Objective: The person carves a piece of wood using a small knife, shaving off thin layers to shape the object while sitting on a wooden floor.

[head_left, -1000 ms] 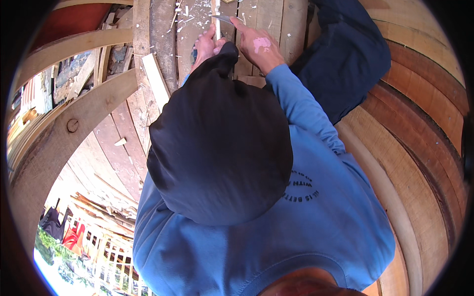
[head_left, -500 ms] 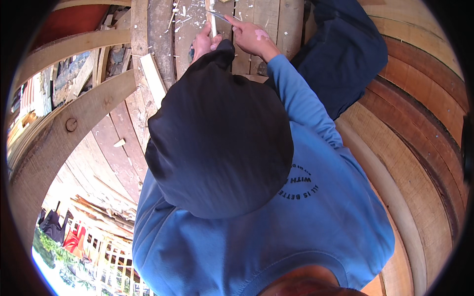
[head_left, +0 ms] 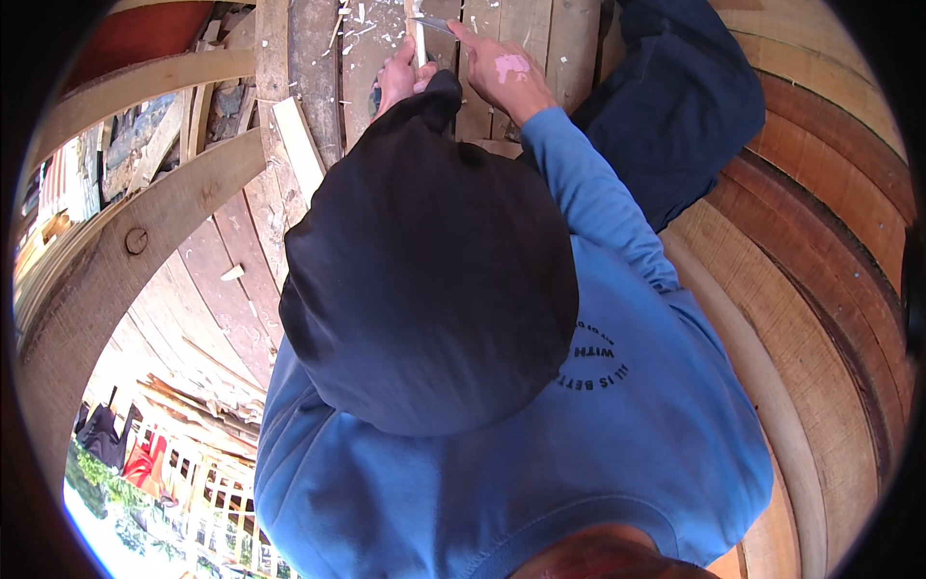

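My left hand [head_left: 397,81] is closed around a narrow pale wooden stick [head_left: 420,44] at the top of the view. In my right hand [head_left: 503,75] is a knife, its handle mostly hidden by the fingers. The knife's blade [head_left: 433,22] lies across the stick, just beyond my left fingers, and my right index finger stretches along its back. A large rounded bulk of black cloth [head_left: 434,280] fills the space before my chest and hides my left forearm. White shavings [head_left: 359,37] are scattered around the stick on the boards.
Worn planks [head_left: 313,58] make up the floor. A pale board offcut [head_left: 299,145] lies left of the black cloth, with a small wood chip [head_left: 232,273] farther left. Curved timbers [head_left: 145,232] rise at left; stacked brown planks [head_left: 820,183] line the right, beside a dark trouser leg [head_left: 675,106].
My right hand has shifted slightly down and to the right, with the knife still against the stick. My left hand keeps its grip in almost the same place.
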`<action>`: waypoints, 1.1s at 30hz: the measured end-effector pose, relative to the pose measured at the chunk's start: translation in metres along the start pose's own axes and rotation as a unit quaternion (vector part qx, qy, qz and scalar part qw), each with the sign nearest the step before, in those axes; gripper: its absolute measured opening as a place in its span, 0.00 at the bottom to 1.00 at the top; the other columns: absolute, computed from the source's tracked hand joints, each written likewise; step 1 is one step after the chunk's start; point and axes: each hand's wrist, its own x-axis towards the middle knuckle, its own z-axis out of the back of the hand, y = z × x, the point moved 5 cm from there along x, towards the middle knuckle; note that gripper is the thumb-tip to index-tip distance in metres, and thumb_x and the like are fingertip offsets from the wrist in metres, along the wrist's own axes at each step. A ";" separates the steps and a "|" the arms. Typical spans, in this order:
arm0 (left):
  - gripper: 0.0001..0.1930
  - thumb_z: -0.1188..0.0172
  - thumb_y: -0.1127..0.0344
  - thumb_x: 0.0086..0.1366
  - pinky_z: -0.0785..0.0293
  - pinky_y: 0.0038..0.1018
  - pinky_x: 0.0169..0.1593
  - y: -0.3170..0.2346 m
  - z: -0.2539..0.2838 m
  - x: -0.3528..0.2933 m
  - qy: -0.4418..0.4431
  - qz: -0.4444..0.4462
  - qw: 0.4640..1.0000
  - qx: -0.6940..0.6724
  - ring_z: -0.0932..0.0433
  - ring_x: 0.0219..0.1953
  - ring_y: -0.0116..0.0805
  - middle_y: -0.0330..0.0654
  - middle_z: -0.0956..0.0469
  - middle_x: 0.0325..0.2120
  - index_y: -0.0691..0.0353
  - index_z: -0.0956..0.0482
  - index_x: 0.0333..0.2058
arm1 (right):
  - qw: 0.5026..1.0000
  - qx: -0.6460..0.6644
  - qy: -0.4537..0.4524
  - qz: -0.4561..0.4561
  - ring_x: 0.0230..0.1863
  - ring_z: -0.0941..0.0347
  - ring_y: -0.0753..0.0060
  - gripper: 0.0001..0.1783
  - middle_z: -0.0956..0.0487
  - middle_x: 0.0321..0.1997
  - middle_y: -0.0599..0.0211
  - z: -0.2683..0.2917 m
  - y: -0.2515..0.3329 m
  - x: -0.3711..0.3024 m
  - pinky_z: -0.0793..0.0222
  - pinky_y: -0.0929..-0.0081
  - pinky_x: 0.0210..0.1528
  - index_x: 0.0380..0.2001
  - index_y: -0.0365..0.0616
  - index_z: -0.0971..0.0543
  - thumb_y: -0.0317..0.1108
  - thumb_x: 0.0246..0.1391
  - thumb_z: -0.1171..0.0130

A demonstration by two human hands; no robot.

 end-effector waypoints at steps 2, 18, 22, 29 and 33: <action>0.28 0.58 0.43 0.78 0.50 0.27 0.15 0.003 -0.001 0.006 0.020 0.032 0.998 -0.043 0.43 0.12 0.24 0.34 0.35 0.14 0.63 0.28 0.30 | 0.999 0.028 0.008 -0.018 0.50 0.20 0.39 0.27 0.15 0.46 0.46 -0.008 -0.006 0.006 0.26 0.47 0.55 0.67 0.64 0.26 0.37 0.66 0.54; 0.25 0.53 0.46 0.77 0.45 0.27 0.15 0.001 0.015 0.008 -0.075 -0.056 0.990 0.105 0.38 0.12 0.25 0.37 0.30 0.15 0.63 0.25 0.30 | 0.999 0.002 0.029 0.015 0.42 0.21 0.36 0.26 0.16 0.40 0.43 -0.003 -0.005 -0.013 0.27 0.46 0.52 0.66 0.63 0.25 0.35 0.67 0.55; 0.24 0.53 0.48 0.78 0.46 0.27 0.15 0.006 0.011 0.006 0.002 -0.014 1.000 0.003 0.38 0.12 0.25 0.41 0.28 0.16 0.65 0.26 0.33 | 1.000 0.009 0.016 0.010 0.44 0.20 0.37 0.26 0.16 0.43 0.45 0.000 0.000 -0.011 0.26 0.47 0.53 0.65 0.60 0.24 0.34 0.66 0.54; 0.25 0.62 0.44 0.81 0.48 0.23 0.15 -0.005 -0.009 -0.014 0.038 -0.005 0.998 -0.047 0.46 0.11 0.24 0.33 0.38 0.16 0.58 0.28 0.35 | 0.997 0.076 0.026 0.010 0.41 0.21 0.36 0.29 0.19 0.39 0.40 -0.012 -0.009 -0.007 0.27 0.49 0.48 0.69 0.69 0.28 0.34 0.67 0.54; 0.22 0.55 0.49 0.80 0.49 0.24 0.14 0.001 -0.002 -0.005 0.058 -0.015 0.993 -0.098 0.41 0.12 0.24 0.41 0.30 0.16 0.65 0.29 0.36 | 0.997 0.075 0.031 0.002 0.41 0.21 0.37 0.29 0.18 0.39 0.40 -0.011 -0.009 -0.008 0.27 0.50 0.48 0.69 0.70 0.29 0.34 0.67 0.53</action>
